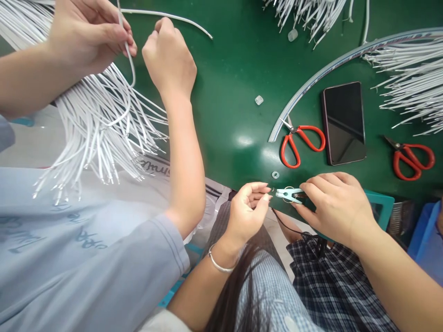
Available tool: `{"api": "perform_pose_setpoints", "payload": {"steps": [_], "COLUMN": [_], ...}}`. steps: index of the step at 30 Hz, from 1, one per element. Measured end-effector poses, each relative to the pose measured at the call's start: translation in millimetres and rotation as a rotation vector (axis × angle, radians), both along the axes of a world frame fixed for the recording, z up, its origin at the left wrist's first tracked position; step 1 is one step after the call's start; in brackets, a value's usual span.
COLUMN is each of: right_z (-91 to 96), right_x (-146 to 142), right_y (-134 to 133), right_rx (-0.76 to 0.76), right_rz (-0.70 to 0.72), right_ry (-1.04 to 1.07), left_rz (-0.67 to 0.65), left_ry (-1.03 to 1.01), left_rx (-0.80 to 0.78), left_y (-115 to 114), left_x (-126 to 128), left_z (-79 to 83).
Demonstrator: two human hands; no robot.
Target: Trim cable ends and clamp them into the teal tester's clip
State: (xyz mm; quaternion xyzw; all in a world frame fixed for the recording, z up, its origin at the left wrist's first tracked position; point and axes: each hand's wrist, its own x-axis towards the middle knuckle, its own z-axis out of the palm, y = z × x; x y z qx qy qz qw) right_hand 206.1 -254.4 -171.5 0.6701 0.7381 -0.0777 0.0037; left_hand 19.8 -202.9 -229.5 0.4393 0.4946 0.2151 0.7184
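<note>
Pale-blue clip (289, 194) in right hand (337, 207)

- Small assembly workshop, hand-work bench.
- Green work mat (235, 92) as table cover.
- Heaps of cut white wire lengths (100, 124) (more at the far edge).
- Two red-handled scissors (301, 143) lying out beside a phone (344, 122).
- Co-worker's hands close alongside, bending one wire.

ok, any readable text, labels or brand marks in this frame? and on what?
"...mile" in part, script lettering on the white bag under the white wires; its start is covered.
Blue print on the co-worker's grey shirt: upside down and blurred, not readable.
Phone, both red scissors, pale clip in the right hand: no text seen.
</note>
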Motion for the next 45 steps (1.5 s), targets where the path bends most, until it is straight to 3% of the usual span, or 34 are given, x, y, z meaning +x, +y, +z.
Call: {"api": "perform_pose_setpoints", "payload": {"steps": [3, 6, 8, 13, 19, 22, 24, 28, 31, 36, 45], "right_z": [1.7, 3.4, 3.8, 2.2, 0.7, 0.0, -0.3, 4.5, 15.3, 29.7, 30.1], "right_x": [0, -1, -1, -1, -1, -1, 0, 3, -3, -26, -41], "right_y": [-1, -1, -2, -3, -3, -2, -3, -6, -8, -4, -3], "right_rx": [-0.028, -0.045, -0.05, -0.018, -0.013, -0.028, -0.04, -0.002, 0.065, 0.125, 0.086], "right_rz": [0.007, -0.003, -0.008, -0.013, -0.032, -0.039, -0.043, -0.043, -0.08, -0.122, -0.162], "right_ry": [-0.019, -0.05, -0.058, -0.04, -0.042, -0.04, -0.024, 0.078, 0.254, 0.615, 0.849], "left_rz": [-0.082, -0.269, -0.386, -0.566, -0.604, -0.48, -0.329, -0.078, 0.02, 0.028, 0.036], "left_ry": [0.139, 0.302, 0.361, 0.364, 0.456, 0.307, 0.101, -0.342, -0.505, -0.609, -0.637], "left_rx": [0.386, 0.817, 0.969, 1.018, 1.029, 0.866, 0.541, -0.261, -0.576, -0.673, -0.679], "left_y": [17, 35, 45, 56, 57, 55, 52, 40, 31, 22, 17], "left_x": [-3, 2, 8, 19, 27, 22, 14, -3, -8, -9, -14], "left_z": [-0.4, 0.6, 0.8, 0.0, -0.9, 4.0, 10.6, 26.3, 33.7, 37.4, 39.1]}}
